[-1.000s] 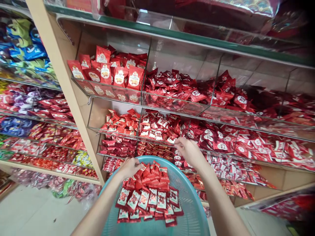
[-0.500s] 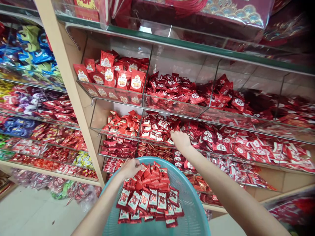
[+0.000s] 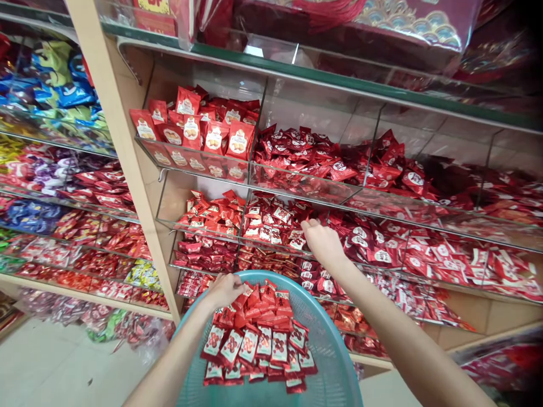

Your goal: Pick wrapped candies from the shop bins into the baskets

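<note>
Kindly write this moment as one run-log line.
left hand: at rim of turquoise basket | right hand: by shelved red-and-white packets, grip unclear | inside basket: heaped red packets

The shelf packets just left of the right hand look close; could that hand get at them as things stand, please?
Probably yes: the right hand looks very near the shelf packets, and the space above their clear front panel seems open.
</note>
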Action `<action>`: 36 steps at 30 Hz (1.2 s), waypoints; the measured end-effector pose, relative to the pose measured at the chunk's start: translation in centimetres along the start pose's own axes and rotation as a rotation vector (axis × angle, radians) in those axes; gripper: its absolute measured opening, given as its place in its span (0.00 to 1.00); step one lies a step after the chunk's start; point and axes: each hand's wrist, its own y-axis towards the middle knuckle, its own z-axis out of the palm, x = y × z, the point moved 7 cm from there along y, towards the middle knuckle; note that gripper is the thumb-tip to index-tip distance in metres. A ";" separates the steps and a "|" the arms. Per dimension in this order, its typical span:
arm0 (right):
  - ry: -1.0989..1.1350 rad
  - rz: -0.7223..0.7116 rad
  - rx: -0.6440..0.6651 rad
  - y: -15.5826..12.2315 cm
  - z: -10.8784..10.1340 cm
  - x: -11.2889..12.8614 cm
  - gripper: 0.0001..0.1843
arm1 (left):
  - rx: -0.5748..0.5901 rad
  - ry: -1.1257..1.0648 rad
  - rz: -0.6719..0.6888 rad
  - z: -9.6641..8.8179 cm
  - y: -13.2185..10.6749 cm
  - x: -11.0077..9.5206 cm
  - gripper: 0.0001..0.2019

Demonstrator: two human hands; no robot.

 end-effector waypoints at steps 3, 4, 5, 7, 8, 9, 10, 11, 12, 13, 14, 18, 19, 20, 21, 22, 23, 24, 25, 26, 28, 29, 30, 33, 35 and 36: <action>0.189 0.027 -0.106 -1.3 -2.4 -1.4 0.12 | 0.003 -0.003 -0.011 0.0 0.0 0.1 0.19; 0.297 0.014 -0.139 -1.8 -3.0 -1.8 0.12 | 0.002 -0.001 -0.013 0.0 0.0 0.1 0.19; 0.413 -0.005 -0.161 -2.4 -3.6 -2.2 0.11 | 0.001 0.001 -0.013 0.1 0.1 0.1 0.20; 0.655 -0.046 -0.155 -3.5 -3.9 -2.4 0.10 | 0.002 -0.003 -0.006 0.2 0.1 0.1 0.20; 0.782 -0.060 -0.112 -4.1 -3.5 -2.2 0.11 | 0.005 -0.009 -0.005 0.2 0.2 0.1 0.20; 0.915 -0.071 -0.039 -4.7 -2.8 -1.8 0.12 | 0.009 -0.017 -0.009 0.3 0.2 0.1 0.20; 1.048 -0.074 0.058 -5.3 -1.7 -1.2 0.13 | 0.011 -0.025 -0.014 0.3 0.3 0.2 0.19; 1.173 -0.065 0.162 -6.0 -0.5 -0.5 0.14 | 0.012 -0.030 -0.018 0.4 0.3 0.2 0.19; 1.278 -0.046 0.261 -6.7 0.8 0.3 0.15 | 0.013 -0.032 -0.022 0.4 0.3 0.2 0.19; 1.357 -0.020 0.338 -7.3 2.0 1.0 0.16 | 0.014 -0.031 -0.022 0.4 0.3 0.1 0.19; 1.410 0.004 0.388 -7.8 3.3 1.5 0.16 | 0.015 -0.028 -0.020 0.4 0.3 0.1 0.19; 1.510 0.029 0.497 -9.3 7.6 2.6 0.17 | 0.008 -0.012 0.002 0.3 0.3 -0.1 0.18; 1.516 0.023 0.548 -9.7 8.7 2.8 0.17 | 0.004 -0.011 0.006 0.3 0.3 -0.1 0.18; 1.509 0.015 0.614 -10.2 9.7 3.0 0.17 | 0.002 -0.012 0.007 0.2 0.3 -0.1 0.18; 1.489 0.011 0.686 -10.9 10.8 3.2 0.17 | 0.001 -0.014 0.007 0.2 0.4 -0.1 0.18; 1.459 0.008 0.760 -11.6 11.8 3.4 0.17 | 0.003 -0.016 0.003 0.3 0.4 -0.1 0.18; 1.425 0.012 0.824 -12.2 12.7 3.5 0.16 | 0.006 -0.018 -0.003 0.3 0.4 0.0 0.18; 1.395 0.022 0.873 -12.8 13.5 3.5 0.15 | 0.010 -0.020 -0.010 0.3 0.4 0.0 0.18; 1.375 0.035 0.904 -13.3 14.1 3.6 0.14 | 0.013 -0.023 -0.016 0.3 0.4 0.0 0.18; 1.369 0.050 0.920 -13.6 14.5 3.7 0.14 | 0.015 -0.025 -0.022 0.3 0.4 0.0 0.18; 1.390 0.077 0.928 -14.0 15.2 4.1 0.12 | 0.015 -0.026 -0.027 0.3 0.4 0.0 0.19; 1.404 0.092 0.923 -14.0 15.5 4.5 0.12 | 0.013 -0.025 -0.027 0.3 0.4 0.0 0.18; 1.411 0.109 0.915 -14.1 15.8 4.9 0.11 | 0.012 -0.022 -0.026 0.3 0.4 0.0 0.18; 1.408 0.162 0.875 -14.0 16.9 6.4 0.10 | 0.007 -0.014 -0.023 0.3 0.4 0.0 0.18; 1.395 0.193 0.853 -14.1 17.6 7.2 0.10 | 0.005 -0.020 -0.032 0.3 0.3 0.0 0.17; 1.376 0.210 0.839 -14.2 17.8 7.4 0.11 | 0.007 -0.025 -0.037 0.3 0.3 0.0 0.17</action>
